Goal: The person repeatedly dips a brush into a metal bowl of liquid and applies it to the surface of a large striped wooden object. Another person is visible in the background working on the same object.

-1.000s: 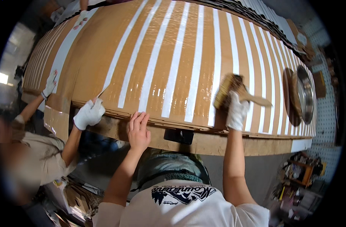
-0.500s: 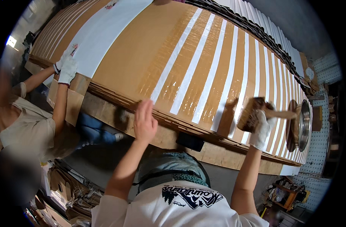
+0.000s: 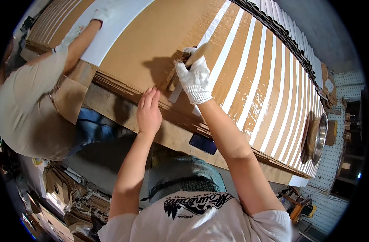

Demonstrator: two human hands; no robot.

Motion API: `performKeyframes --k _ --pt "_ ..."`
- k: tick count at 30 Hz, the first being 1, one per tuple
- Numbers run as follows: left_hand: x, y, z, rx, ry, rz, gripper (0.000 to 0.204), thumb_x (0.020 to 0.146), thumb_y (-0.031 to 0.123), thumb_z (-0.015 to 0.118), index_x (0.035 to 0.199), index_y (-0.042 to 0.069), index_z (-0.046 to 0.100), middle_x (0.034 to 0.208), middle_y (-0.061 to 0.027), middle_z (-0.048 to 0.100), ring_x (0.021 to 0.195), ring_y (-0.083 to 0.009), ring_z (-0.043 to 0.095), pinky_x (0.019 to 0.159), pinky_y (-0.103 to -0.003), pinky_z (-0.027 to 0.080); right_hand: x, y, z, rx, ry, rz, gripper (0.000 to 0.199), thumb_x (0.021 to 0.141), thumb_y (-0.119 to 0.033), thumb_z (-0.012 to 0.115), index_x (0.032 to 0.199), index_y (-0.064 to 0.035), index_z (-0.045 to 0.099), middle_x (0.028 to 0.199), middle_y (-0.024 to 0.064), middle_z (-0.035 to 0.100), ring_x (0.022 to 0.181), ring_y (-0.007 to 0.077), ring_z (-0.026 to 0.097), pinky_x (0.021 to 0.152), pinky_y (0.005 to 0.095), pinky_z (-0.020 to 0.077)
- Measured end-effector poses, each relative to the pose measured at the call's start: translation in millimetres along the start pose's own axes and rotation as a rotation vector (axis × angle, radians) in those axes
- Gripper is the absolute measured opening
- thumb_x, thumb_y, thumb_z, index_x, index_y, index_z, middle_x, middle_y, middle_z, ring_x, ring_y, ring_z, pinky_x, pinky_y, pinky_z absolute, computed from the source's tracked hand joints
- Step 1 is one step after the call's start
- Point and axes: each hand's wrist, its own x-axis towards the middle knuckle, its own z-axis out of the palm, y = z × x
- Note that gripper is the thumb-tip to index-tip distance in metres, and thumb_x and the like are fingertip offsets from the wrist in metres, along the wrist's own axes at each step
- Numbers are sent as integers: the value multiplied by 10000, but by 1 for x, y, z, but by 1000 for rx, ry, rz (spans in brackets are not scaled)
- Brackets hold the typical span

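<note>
Okay so our right grip point(image 3: 193, 76), in a white knitted glove point(image 3: 198, 92), is wrapped round a wide brown brush with a wooden handle point(image 3: 199, 55); the brush is over the near part of a brown cardboard sheet with white stripes point(image 3: 250, 78), about where the plain left stretch meets the stripes; we can't tell if the bristles are touching it. The relation that counts, we reckon: the handle slants from the bristle end at near left up toward far right, so the bristles sit left of the glove; our bare left grip point(image 3: 148, 111) is near them, fingers straight, together and holding nothing, tips at the sheet's near edge; a round silvery metal bowl point(image 3: 322, 137) is well apart at right; a flat dark rectangular phone point(image 3: 202, 143) lies nearer us on the pale wooden table point(image 3: 110, 105).
</note>
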Motion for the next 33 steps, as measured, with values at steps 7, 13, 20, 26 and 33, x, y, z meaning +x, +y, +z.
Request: performKeyframes --k 7,13,20,26,33 --pt "-4 -3 5 46 37 27 466 867 -35 523 1317 20 629 1341 -120 611 1317 -335 544 1105 -430 460 -44 36 -109 -195 -14 -195 358 835 -203 787 1123 -42 647 1042 145 695 886 310 706 795 385 568" --pt "-7 0 8 82 30 -2 475 854 -50 518 1309 32 627 1372 -110 599 1336 -317 533 1107 -404 458 -103 91 -256 -318 57 -50 280 845 -117 756 1078 -11 644 1019 149 675 905 303 676 815 390 551" --pt "-6 13 13 13 46 -23 601 796 -93 485 1377 31 576 1418 -138 570 1377 -322 491 1146 -422 408 -118 106 -366 -646 29 99 310 870 -196 768 1063 -15 608 782 127 643 702 263 671 672 395 560" --pt "-26 68 18 -102 104 -6 483 791 -60 497 1257 4 607 1301 -177 597 1268 -373 543 1076 -455 447 -61 50 -287 -230 -42 178 322 864 -156 747 1107 10 616 856 151 674 724 271 690 665 364 566" --pt "-33 58 30 -117 166 -30 393 812 -83 528 1171 22 651 1238 -119 636 1238 -328 592 1044 -420 492 -15 -6 -93 -80 -110 -190 450 811 -225 744 1176 -12 590 907 166 665 837 354 689 741 442 568"
